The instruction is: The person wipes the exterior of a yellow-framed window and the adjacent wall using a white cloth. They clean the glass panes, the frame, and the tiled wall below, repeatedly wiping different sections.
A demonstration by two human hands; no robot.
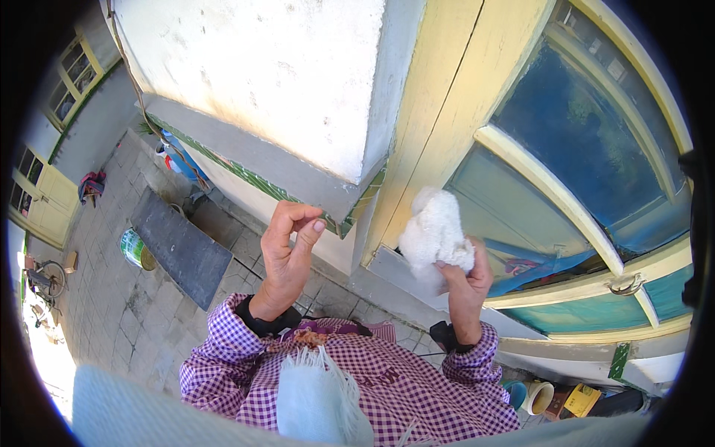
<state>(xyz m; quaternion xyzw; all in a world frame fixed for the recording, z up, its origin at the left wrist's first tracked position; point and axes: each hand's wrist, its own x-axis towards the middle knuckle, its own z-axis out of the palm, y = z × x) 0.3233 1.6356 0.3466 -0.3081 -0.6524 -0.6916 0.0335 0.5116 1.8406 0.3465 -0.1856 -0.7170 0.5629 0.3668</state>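
Observation:
My right hand (466, 279) grips the lower end of a crumpled white fluffy cloth (438, 234), which stands up from the fingers in front of a yellow wooden door frame (424, 151). Raised to the left of it, my left hand (290, 251) has its thumb and forefinger tips brought close together. Whether anything fine lies between those tips cannot be told. The left fingertips appear near the green lower edge of a white wall corner (335, 223). Both forearms wear purple checked sleeves with dark cuffs.
A glazed window (581, 145) with cream bars fills the right side. At the left, a dark board (181, 246) lies beside a green-and-white tin (137, 250) on grey paving. A bicycle (51, 279) stands far left. Buckets (537, 396) and a yellow box (582, 399) sit at lower right.

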